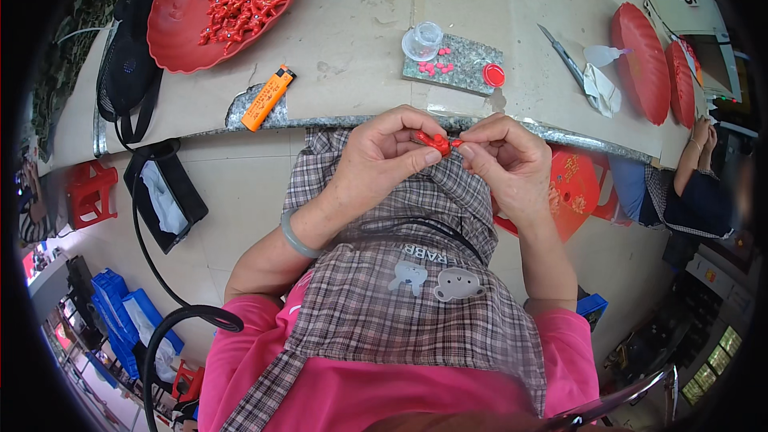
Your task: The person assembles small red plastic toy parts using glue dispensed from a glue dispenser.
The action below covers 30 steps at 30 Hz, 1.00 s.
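Observation:
Above my lap, close to the table's near edge, my left hand (394,146) pinches a small glossy red figure (436,142) between thumb and fingertips. Facing it, my right hand (506,158) pinches a tiny red piece (457,143) right beside the figure; whether the two touch is too small to tell. Just beyond my hands lies a grey speckled stone slab (460,72). On it are several small pink-red pieces (436,68), a clear plastic cup (424,40) and a round red cap (494,74).
A large red tray (172,36) at the far left holds many red figures (244,4). An orange lighter (269,98) lies near the front edge. To the right are tweezers (568,64), a small squeeze bottle (604,55) and another red tray (640,64). A co-worker's hand (702,132) shows far right.

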Motion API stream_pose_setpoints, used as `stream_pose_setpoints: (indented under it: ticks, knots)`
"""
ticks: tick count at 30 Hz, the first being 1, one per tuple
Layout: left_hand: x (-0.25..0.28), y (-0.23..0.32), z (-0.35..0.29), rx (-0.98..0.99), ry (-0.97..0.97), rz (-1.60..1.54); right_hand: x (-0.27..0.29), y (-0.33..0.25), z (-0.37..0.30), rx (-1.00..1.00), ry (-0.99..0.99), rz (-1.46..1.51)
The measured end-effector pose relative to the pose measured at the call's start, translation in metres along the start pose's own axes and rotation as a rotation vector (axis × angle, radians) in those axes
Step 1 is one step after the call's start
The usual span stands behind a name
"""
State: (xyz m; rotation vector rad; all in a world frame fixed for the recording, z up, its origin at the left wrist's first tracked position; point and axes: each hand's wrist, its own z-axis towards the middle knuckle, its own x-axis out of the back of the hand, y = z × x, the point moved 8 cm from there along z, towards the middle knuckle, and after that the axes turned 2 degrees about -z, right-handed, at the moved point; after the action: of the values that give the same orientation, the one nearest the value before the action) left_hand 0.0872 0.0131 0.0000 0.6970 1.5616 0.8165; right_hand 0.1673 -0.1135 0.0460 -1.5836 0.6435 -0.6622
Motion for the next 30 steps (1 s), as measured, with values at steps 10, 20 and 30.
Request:
stream_pose_setpoints:
  ticks: [10,20,30]
  knots:
    - [-0.001,0.0,-0.001,0.003,0.014,0.042,-0.003,-0.006,-0.002,0.136,0.024,-0.215]
    - [-0.011,0.034,-0.004,-0.338,0.023,0.674,-0.001,0.004,-0.005,0.063,0.056,-0.176]
    - [-0.015,0.038,-0.006,-0.413,0.032,0.79,-0.002,0.002,-0.008,0.23,0.07,-0.303]
